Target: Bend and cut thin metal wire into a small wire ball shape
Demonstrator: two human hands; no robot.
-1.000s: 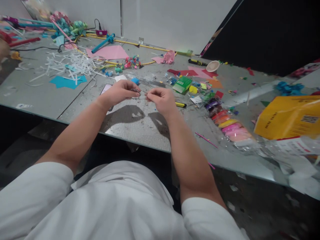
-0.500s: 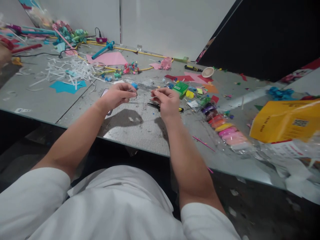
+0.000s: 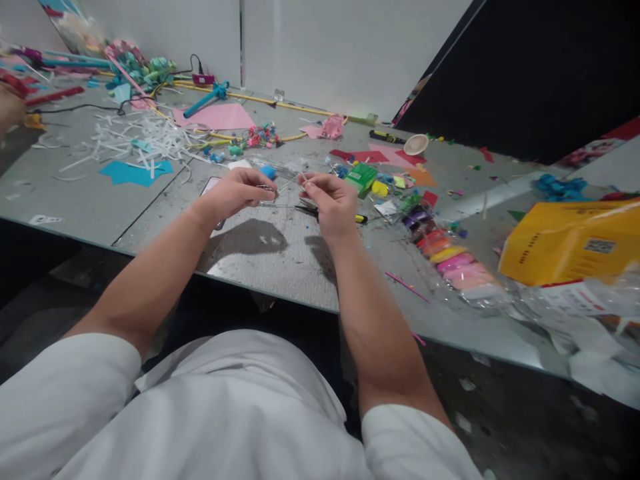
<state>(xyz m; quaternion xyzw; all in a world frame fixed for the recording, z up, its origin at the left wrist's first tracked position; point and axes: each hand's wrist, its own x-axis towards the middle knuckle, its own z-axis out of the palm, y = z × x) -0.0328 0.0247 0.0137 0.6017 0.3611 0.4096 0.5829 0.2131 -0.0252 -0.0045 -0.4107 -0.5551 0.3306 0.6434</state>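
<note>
My left hand (image 3: 244,189) is closed in a pinch above the table, on a small, thin, wire-like loop (image 3: 268,189) too fine to make out fully. Facing it, my right hand (image 3: 332,199) has thumb and forefinger pressed together on a thin pale strand (image 3: 287,185), which slants down toward the left fingertips. Whether strand and loop touch, I cannot tell. Below the right hand lies a black and yellow tool (image 3: 307,212), partly covered by it. A phone (image 3: 209,185) shows from under the left wrist. Just behind the left fingers sits a blue lump (image 3: 269,172).
White paper strips (image 3: 150,137) and blue paper (image 3: 136,175) lie left. A green box (image 3: 361,179) and a row of coloured clay packs (image 3: 450,257) are on the right, with a yellow package (image 3: 570,243) beyond. Another person's hand (image 3: 11,110) shows at the far left.
My right hand has shifted slightly left and its fingers have turned a little. The pale strand now shows more clearly between the hands. The left hand has barely moved.
</note>
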